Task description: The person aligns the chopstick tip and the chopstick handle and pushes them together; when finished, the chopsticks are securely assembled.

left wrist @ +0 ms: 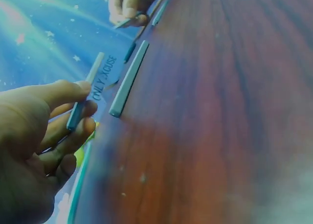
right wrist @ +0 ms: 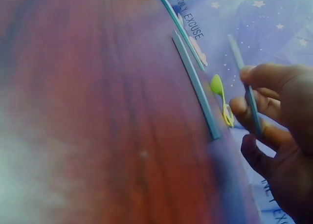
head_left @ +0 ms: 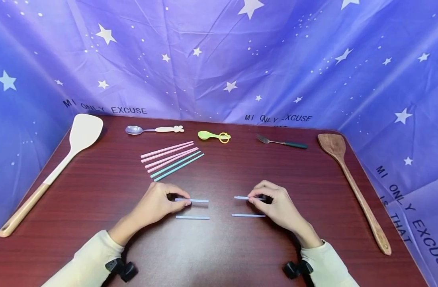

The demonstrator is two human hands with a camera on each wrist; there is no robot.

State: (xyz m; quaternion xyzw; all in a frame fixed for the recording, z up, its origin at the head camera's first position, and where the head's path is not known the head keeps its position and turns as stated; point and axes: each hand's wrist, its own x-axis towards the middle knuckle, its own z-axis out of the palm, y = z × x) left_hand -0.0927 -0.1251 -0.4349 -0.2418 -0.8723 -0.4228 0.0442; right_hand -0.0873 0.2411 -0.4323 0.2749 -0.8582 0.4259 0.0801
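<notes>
My left hand (head_left: 158, 202) pinches a short light-blue chopstick half (head_left: 201, 201) between thumb and fingertips, just above the table. Another blue half (head_left: 192, 217) lies nearer to me, below that hand. On the other side, my right hand (head_left: 278, 202) holds a similar blue chopstick half (head_left: 241, 197) by thumb and fingers; its inner end looks narrower. A fourth piece, also blue with a narrow inner end (head_left: 247, 215), lies on the table beneath it. The held pieces point toward each other, with a gap between. Both wrist views show the held pieces (left wrist: 97, 65) (right wrist: 236, 53) raised off the table.
Pink chopsticks (head_left: 167, 149) and green chopsticks (head_left: 177, 166) lie fanned beyond my left hand. Farther back are a bunny-handled spoon (head_left: 165, 129), a green spoon (head_left: 206, 135) and a fork (head_left: 283, 143). A white spatula (head_left: 84, 129) lies left, a wooden turner (head_left: 358, 191) right.
</notes>
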